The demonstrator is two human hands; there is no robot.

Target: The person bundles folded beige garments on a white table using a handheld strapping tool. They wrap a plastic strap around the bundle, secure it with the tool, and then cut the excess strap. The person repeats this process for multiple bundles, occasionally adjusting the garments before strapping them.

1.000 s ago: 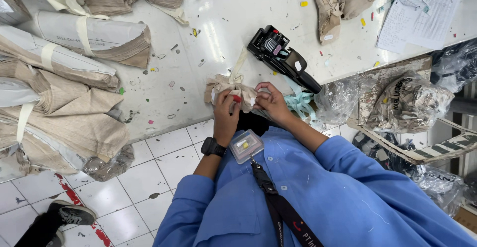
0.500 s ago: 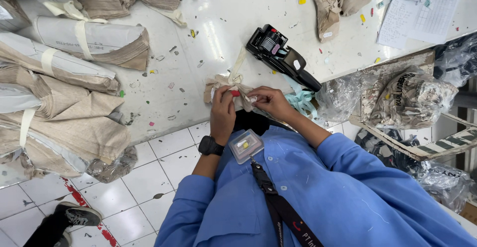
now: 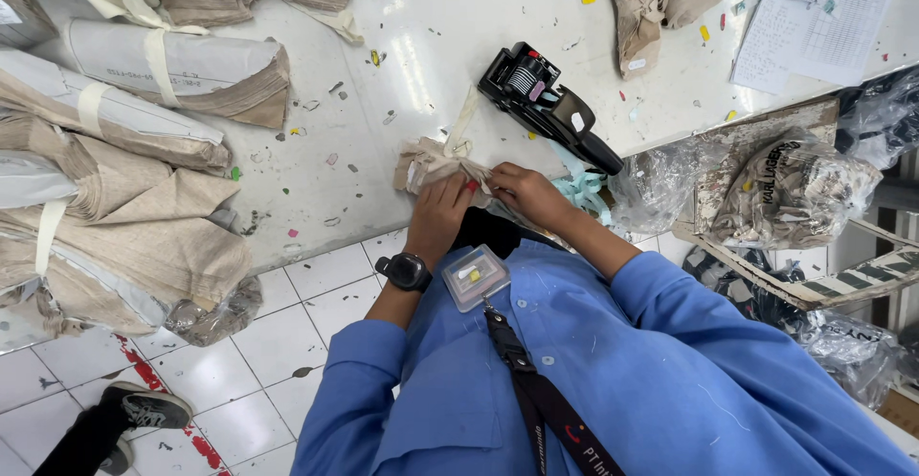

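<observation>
Both hands meet at the counter's (image 3: 459, 17) near edge, pinched on a small beige cloth bundle (image 3: 433, 162) tied with a pale strip. The left hand (image 3: 442, 213) grips its near side; the right hand (image 3: 529, 192) holds its right end. A black label gun (image 3: 546, 112) lies just beyond. Bigger tied bundles (image 3: 182, 69) crowd the counter's left side.

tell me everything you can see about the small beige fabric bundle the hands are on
The small fabric bundle is a folded stack of beige, woven-looking cloth pieces, tied with a pale cream strip whose loose end trails up across the white table. It lies flat at the table's near edge, below the black handheld labelling tool. The left hand presses on its lower right corner and the right hand pinches the same end. How many pieces it holds cannot be told.
</observation>
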